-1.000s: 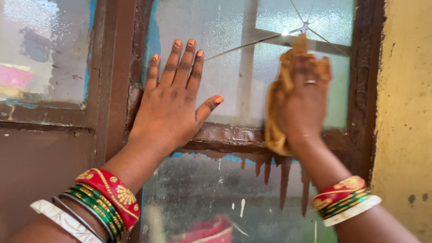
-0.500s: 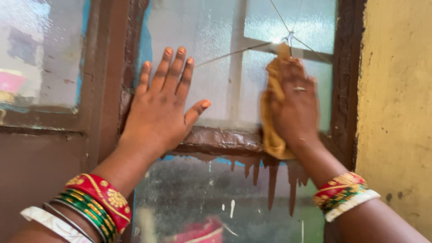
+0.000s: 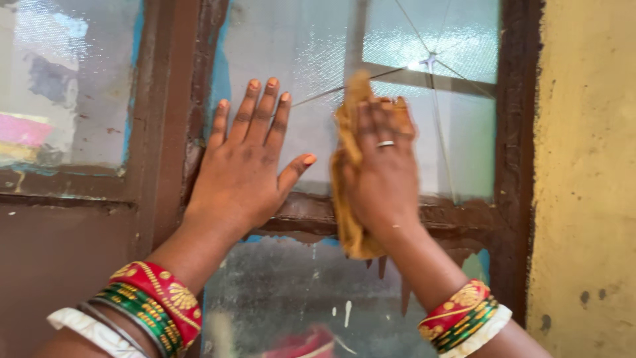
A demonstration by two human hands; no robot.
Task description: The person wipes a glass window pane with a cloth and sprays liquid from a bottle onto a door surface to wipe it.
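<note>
The left hand [image 3: 248,169] lies flat and open on the frosted window pane [image 3: 298,59], fingers spread, its heel near the brown crossbar [image 3: 457,215] at the pane's lower edge; it holds nothing. The right hand [image 3: 381,169] presses a yellow-brown cloth [image 3: 346,192] against the same pane, just beside the left thumb, fingers extended over the cloth, which hangs down past the crossbar. Cracks [image 3: 430,63] radiate from a point near the pane's upper right corner. A yellow wall [image 3: 589,166] borders the window frame on the right.

No packages, labels, signs or screens in view.
</note>
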